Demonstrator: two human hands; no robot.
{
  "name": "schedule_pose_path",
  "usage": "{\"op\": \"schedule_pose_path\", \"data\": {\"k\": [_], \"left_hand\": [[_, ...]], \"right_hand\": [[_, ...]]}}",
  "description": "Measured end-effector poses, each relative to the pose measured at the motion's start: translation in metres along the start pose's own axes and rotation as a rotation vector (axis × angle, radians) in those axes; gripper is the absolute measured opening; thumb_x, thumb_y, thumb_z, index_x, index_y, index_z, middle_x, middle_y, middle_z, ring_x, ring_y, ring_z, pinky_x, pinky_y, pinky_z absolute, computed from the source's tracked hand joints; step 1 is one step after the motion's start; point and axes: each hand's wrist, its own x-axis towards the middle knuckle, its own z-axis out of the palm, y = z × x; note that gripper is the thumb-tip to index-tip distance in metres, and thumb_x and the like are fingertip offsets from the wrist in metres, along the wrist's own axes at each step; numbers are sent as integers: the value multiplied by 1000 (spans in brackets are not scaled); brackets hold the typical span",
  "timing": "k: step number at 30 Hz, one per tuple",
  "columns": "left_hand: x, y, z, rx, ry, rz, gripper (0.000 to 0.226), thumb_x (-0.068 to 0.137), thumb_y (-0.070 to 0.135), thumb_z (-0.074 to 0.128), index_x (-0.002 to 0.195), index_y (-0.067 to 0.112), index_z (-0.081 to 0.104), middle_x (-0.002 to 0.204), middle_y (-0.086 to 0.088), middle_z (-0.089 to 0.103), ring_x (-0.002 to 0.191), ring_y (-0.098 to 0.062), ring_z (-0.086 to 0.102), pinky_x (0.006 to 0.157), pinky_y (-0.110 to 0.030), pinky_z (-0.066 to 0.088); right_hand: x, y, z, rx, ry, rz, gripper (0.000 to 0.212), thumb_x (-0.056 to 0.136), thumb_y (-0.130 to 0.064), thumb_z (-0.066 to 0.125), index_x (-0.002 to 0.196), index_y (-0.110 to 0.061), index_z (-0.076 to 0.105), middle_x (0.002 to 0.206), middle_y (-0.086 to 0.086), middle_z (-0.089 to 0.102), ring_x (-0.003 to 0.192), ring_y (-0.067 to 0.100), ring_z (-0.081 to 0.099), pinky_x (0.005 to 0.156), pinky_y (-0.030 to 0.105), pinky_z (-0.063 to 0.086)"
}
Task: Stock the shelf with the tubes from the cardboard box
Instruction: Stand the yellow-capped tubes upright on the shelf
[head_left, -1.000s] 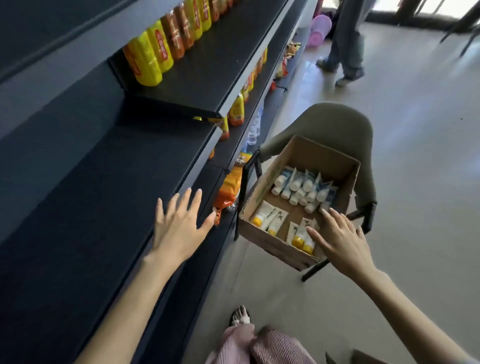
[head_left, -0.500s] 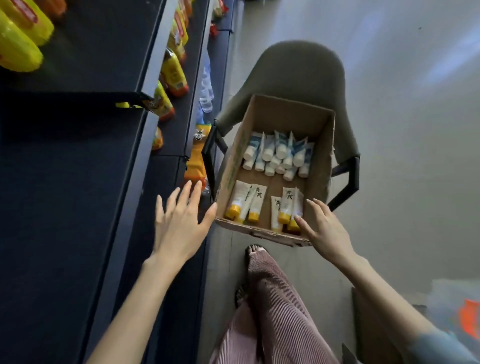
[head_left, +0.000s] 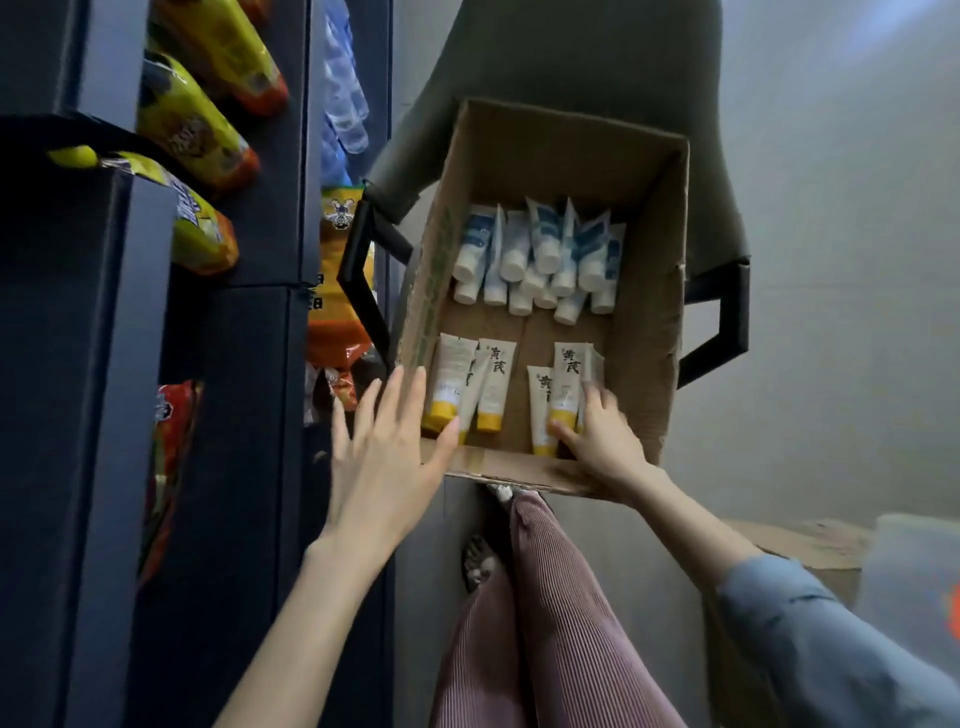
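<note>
Gripped yellow-capped tubes (head_left: 566, 374) in right hand (head_left: 605, 441) fingers at cardboard box (head_left: 649, 286) near edge; held left hand (head_left: 384, 462) spread over near-left corner; bare box floor between.

Note that your right hand (head_left: 605, 441) grips the right-hand yellow-capped tubes (head_left: 566, 379) and covers their lower ends. Your left hand (head_left: 384, 465) hides the near left corner of the cardboard box (head_left: 649, 291). The upper edge cuts off the chair (head_left: 571, 57). Print on the blue-and-white tubes (head_left: 540, 249) is too small to read.

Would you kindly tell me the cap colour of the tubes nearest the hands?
Yellow, on the cream tubes; head view.
</note>
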Motion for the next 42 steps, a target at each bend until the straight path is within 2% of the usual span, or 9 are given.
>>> {"op": "schedule_pose_path", "data": {"k": [5, 10, 14, 23, 30, 33, 37, 39, 42], "left_hand": [[10, 2, 12, -50, -26, 4, 75, 87, 63, 8, 152, 25, 7, 160, 4, 10, 147, -15, 7, 118, -43, -3], [16, 2, 17, -103, -22, 13, 83, 81, 67, 0, 152, 26, 11, 159, 5, 14, 146, -12, 9, 118, -40, -1], [20, -1, 19, -154, -3, 10, 75, 87, 64, 11, 151, 26, 13, 159, 6, 16, 146, -12, 11, 118, -38, 0], [20, -10, 22, -196, 15, 11, 77, 85, 66, 8, 151, 27, 15, 157, 8, 20, 145, -9, 13, 118, -36, 2], [16, -8, 26, -225, -2, -3, 70, 89, 62, 16, 151, 28, 15, 157, 10, 18, 144, -6, 12, 119, -34, 3], [14, -6, 25, -253, 8, -3, 70, 89, 63, 17, 151, 29, 15, 157, 12, 19, 144, -5, 12, 118, -34, 6], [15, -1, 23, -337, 32, -13, 69, 90, 63, 20, 150, 30, 18, 156, 13, 21, 140, 2, 12, 117, -32, 11], [17, 2, 22, -381, 39, -15, 65, 94, 62, 27, 150, 29, 20, 155, 13, 23, 141, -1, 14, 115, -30, 13], [20, 8, 21, -490, 47, -28, 59, 94, 49, 40, 148, 28, 27, 152, 13, 30, 138, -1, 19, 113, -28, 19]], "right_hand": [[27, 7, 12, 284, -2, 135, 70, 91, -27, 60, 148, -12, 21, 142, 20, 36, 128, 38, 41, 105, 47, 36], [49, 11, 26, 521, 134, 288, 63, 88, -21, 62, 143, -10, 33, 137, 16, 50, 124, 34, 49, 101, 40, 41], [66, 10, 40, 629, 61, 318, 55, 89, -26, 63, 138, -11, 43, 135, 11, 53, 121, 30, 52, 94, 35, 42], [103, -12, 61, 827, 216, 518, 73, 79, -36, 73, 133, -5, 35, 135, 15, 49, 123, 34, 49, 102, 46, 42], [123, -19, 56, 1061, 214, 644, 69, 76, -13, 75, 129, -11, 30, 132, 13, 50, 120, 32, 51, 97, 49, 47], [116, -17, 48, 1104, 145, 595, 54, 80, -9, 71, 125, -7, 40, 127, 12, 56, 114, 29, 56, 94, 46, 50], [85, -29, 29, 1220, -92, 347, 46, 84, -7, 68, 125, -3, 46, 102, 8, 64, 79, 13, 68, 67, 35, 58], [67, -38, 19, 1284, -191, 235, 52, 84, -8, 68, 129, -4, 43, 107, 10, 65, 84, 16, 70, 63, 33, 59], [39, -50, 9, 1359, -277, 75, 51, 83, -13, 69, 128, -10, 46, 114, 11, 67, 95, 23, 69, 71, 39, 60]]}}
